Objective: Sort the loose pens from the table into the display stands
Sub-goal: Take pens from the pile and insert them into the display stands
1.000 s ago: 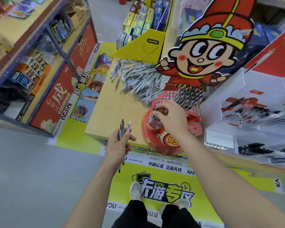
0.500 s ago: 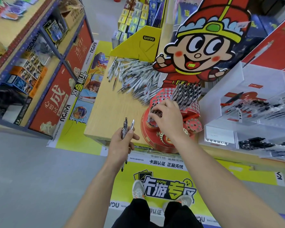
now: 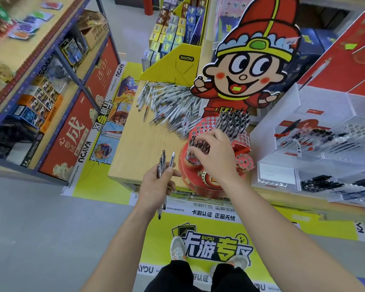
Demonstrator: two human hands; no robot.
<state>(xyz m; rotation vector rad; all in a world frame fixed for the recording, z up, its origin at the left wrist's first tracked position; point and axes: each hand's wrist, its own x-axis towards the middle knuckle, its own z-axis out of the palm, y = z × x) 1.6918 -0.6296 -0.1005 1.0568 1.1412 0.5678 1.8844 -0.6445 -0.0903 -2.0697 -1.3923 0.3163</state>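
Just left of the red tiered display stand (image 3: 195, 182), the left hand (image 3: 156, 186) grips a small bundle of pens (image 3: 163, 163) upright, fingers curled round them. Over the stand's lower tier the right hand (image 3: 215, 157) bends its fingers down among the standing pens (image 3: 199, 144) (whether it pinches one, I cannot tell). Behind the stand, loose pens (image 3: 169, 106) lie heaped on the wooden table (image 3: 133, 148).

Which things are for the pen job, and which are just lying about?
For the job: heap of loose white-and-grey pens; grey pens in the left hand; red round cardboard stand with holes; right hand at it.
Just there: cartoon cut-out; yellow cardboard display; blue shelves.
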